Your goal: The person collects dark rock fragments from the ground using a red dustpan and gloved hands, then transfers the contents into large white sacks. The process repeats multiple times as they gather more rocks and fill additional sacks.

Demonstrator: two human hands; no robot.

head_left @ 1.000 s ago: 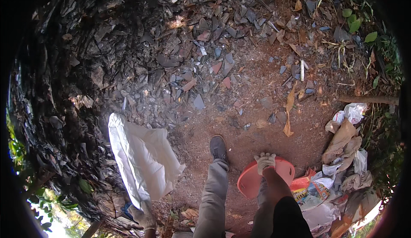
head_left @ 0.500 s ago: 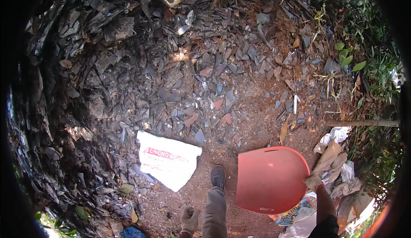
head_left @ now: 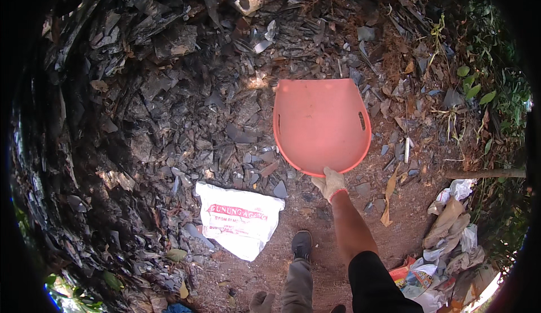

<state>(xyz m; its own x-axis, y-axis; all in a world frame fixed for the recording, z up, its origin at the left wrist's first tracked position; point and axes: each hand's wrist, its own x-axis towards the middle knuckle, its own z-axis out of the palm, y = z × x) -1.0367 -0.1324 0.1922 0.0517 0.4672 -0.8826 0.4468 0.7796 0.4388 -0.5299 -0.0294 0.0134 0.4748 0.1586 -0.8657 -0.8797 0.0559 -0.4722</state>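
My right hand, in a pale work glove with a red cuff, grips the rim of a salmon-red plastic scoop. The scoop is wide and shallow, with a straight far edge, a rounded near rim and a slot in each side. Nothing lies in it, and it is held out over broken shards with its inside facing up. At the bottom edge my gloved left hand hangs beside my leg, fingers curled, with nothing visible in them; its lower part is cut off.
A white printed sack lies flat left of my shoe. Dark shards are heaped at the left and far side. Crumpled plastic bags and wrappers lie at the right, near a stick and green plants.
My right hand has swung the scoop from the right side forward and left, turning its straight edge from facing left to facing away. My left hand has dropped lower, toward the bottom edge.
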